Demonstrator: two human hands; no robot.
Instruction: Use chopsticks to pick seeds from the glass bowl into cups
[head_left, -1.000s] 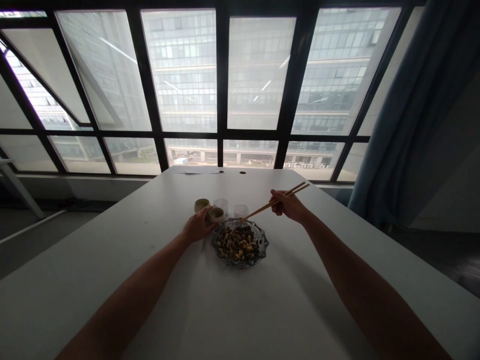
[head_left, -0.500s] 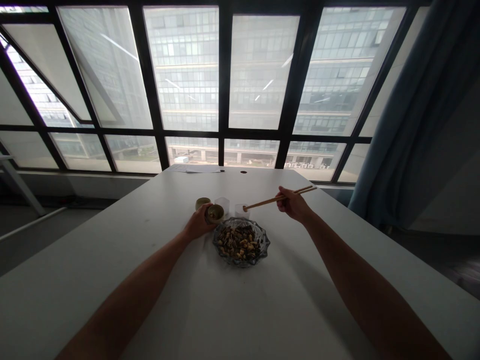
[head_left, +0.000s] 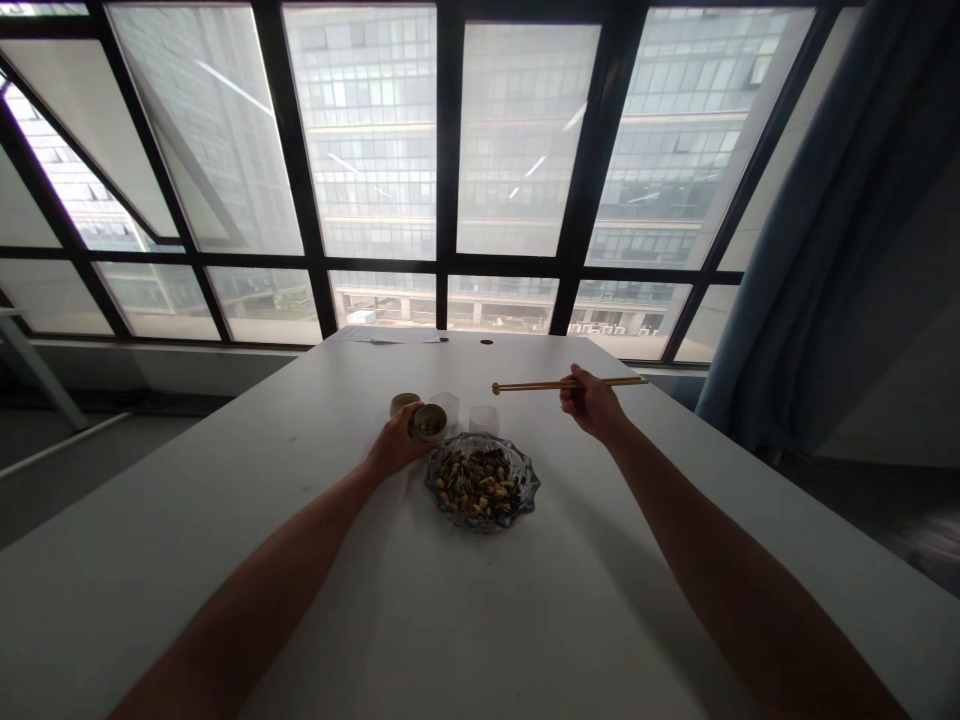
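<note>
My left hand (head_left: 394,447) is closed around a small olive cup (head_left: 429,423), lifted slightly and tilted toward me, just left of a scalloped glass dish (head_left: 481,481) heaped with mixed nuts and seeds. My right hand (head_left: 592,401) grips a pair of wooden chopsticks (head_left: 555,384), held level above the table with the tips pointing left, over a clear small cup (head_left: 484,418). Something tiny sits between the tips; I cannot make it out. A second olive cup (head_left: 403,403) and another clear cup (head_left: 445,407) stand behind the dish.
All this is on a white table (head_left: 480,620) running up to a wall of large windows. A sheet of paper (head_left: 386,337) lies at the table's far edge. A blue curtain (head_left: 832,220) hangs at the right.
My right hand has lifted the chopsticks out of the dish and swung them level, tips now above the clear cups. My left hand has raised and tilted the olive cup slightly.
</note>
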